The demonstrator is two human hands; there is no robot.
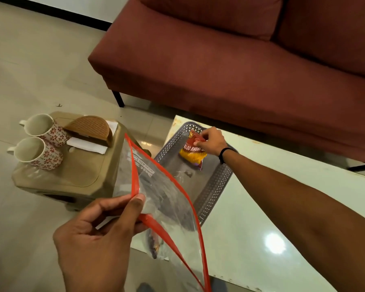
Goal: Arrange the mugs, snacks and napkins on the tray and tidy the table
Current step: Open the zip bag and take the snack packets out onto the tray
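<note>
nearest, the left hand (97, 234) pinches the red-edged mouth of a clear plastic bag (167, 207), holding it open; something dark lies inside, too blurred to name. beyond it on the tabletop (282, 207), the right hand (209, 141) grips the top of a snack packet (192, 152) lying in the grey tray (215, 186), its long axis running near to far. far left, two mugs (38, 140) and napkins (86, 144) wait on a stool (76, 171), nearer the left hand.

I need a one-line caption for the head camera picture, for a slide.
Right hand pinches a snack packet on the grey tray; left hand holds a clear plastic bag.
</note>
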